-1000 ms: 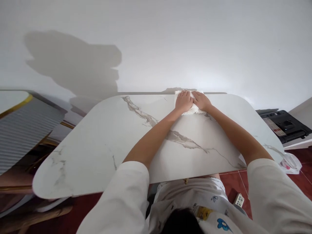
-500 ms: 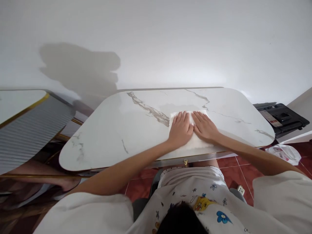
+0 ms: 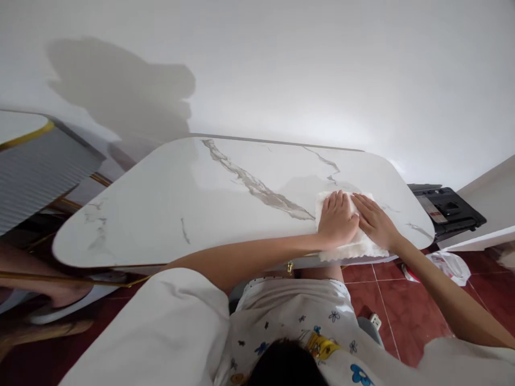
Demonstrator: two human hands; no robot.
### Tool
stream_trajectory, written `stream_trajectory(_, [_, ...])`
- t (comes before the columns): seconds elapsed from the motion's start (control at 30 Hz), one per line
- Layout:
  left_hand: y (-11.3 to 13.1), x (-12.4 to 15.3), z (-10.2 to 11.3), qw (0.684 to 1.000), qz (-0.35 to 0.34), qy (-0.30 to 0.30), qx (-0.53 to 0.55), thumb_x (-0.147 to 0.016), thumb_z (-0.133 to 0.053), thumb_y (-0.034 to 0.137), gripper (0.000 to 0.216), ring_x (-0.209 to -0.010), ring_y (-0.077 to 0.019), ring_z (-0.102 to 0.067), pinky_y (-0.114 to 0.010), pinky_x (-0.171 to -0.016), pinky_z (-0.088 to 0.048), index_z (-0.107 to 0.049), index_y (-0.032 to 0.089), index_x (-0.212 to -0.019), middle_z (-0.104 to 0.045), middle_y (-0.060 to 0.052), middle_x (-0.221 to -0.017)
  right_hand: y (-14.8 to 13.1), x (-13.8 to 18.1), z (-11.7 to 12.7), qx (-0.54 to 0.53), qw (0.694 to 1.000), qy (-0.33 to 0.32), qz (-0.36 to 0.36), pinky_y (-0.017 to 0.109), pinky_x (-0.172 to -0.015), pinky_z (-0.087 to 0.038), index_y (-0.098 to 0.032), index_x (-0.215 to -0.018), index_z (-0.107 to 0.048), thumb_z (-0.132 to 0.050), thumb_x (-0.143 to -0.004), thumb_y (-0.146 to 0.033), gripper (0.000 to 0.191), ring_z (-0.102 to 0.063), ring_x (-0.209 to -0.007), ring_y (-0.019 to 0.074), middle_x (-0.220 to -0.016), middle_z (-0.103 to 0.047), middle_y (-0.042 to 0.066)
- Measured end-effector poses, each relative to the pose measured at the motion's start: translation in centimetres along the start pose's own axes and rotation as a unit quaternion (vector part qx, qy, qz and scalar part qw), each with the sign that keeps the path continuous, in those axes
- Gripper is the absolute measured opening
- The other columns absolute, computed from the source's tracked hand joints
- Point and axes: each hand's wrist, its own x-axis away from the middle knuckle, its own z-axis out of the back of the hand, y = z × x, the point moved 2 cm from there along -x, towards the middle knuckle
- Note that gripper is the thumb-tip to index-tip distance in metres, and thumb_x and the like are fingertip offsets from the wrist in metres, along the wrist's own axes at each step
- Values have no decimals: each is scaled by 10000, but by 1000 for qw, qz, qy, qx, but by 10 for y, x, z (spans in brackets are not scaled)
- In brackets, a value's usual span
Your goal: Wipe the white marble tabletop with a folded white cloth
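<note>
A white cloth (image 3: 358, 247) lies on the white marble table (image 3: 193, 203) near its front right edge. My left hand (image 3: 337, 220) presses flat on the cloth's left part, fingers stretched out and together. My right hand (image 3: 374, 221) lies flat beside it on the cloth's right part, fingers extended. The two hands touch side by side. The cloth's near edge reaches the table's front rim.
A ribbed grey and gold piece of furniture (image 3: 36, 171) stands at the left. A black device (image 3: 446, 209) sits beyond the table's right end. A white plastic bag (image 3: 448, 265) lies on the red tiled floor (image 3: 402, 316). A white wall rises behind the table.
Both hands slid the cloth from the table's far edge toward the front, then to the right along the near edge. The view shifted with the head.
</note>
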Motion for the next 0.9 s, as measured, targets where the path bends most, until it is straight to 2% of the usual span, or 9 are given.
stream_trajectory(0.13, [-4,-30,5,1000,26,-7,9,-886,-310,277,612,-1455,-217,-136,-365,-1192,-110,-263,48,-1451,-204,-131,-1564,16,-20,-3,16,1000,-5,-12,494,-1137,-297,-177,-1484,-293,-227,-973,-430,573,-286,-1406,257,-1510,-356,85])
stream_trajectory(0.27, [-22,-72,14,999,38,0,-9,-917,-289,292,559,-1447,-213,-170,-351,-1180,-124,-312,57,-1424,-235,-131,-1557,35,-65,-14,17,999,-15,-29,469,-1149,-273,-141,-1457,-349,-211,-968,-418,578,-287,-1406,256,-1508,-360,94])
stream_trajectory(0.37, [-42,-107,22,997,15,60,-38,-927,-303,270,442,-1386,-222,-307,-353,-1148,-192,-445,92,-1306,-408,-134,-1467,54,-107,-24,6,1000,-9,-29,477,-1149,-262,-150,-1453,-357,-220,-963,-420,576,-294,-1403,262,-1508,-362,86])
stream_trajectory(0.47, [-64,-141,33,992,-19,116,-44,-914,-327,213,290,-1217,-214,-481,-337,-1068,-299,-558,152,-1079,-604,-106,-1224,69,-150,-33,1,1000,-6,-29,470,-1150,-251,-166,-1453,-359,-225,-961,-428,574,-298,-1401,258,-1506,-370,66])
stream_trajectory(0.53, [-78,-163,40,990,-25,135,-40,-906,-330,189,250,-1137,-208,-527,-325,-1019,-339,-571,174,-971,-637,-90,-1124,78,-176,-37,6,999,-8,-38,441,-1151,-253,-148,-1446,-372,-230,-961,-427,577,-303,-1398,254,-1503,-376,68])
stream_trajectory(0.63, [-94,-191,47,986,-17,159,-37,-906,-335,197,248,-1104,-214,-546,-319,-981,-360,-582,181,-920,-650,-87,-1087,87,-207,-42,2,999,-4,-46,392,-1140,-266,-88,-1414,-413,-255,-955,-395,574,-335,-1379,255,-1481,-408,106])
stream_trajectory(0.77, [-110,-224,51,985,-4,172,-21,-920,-319,250,310,-1033,-222,-587,-319,-935,-383,-623,193,-902,-684,-73,-1025,96,-236,-45,-32,998,25,-42,403,-1059,-336,-140,-1329,-512,-262,-947,-366,509,-439,-1293,267,-1397,-513,103])
stream_trajectory(0.9, [-120,-245,53,989,51,141,-11,-927,-312,355,391,-968,-246,-611,-344,-893,-402,-668,198,-878,-708,-74,-965,104,-255,-47,-37,996,10,-86,387,-864,-425,-212,-1100,-633,-259,-953,-395,441,-587,-1055,283,-1162,-667,86])
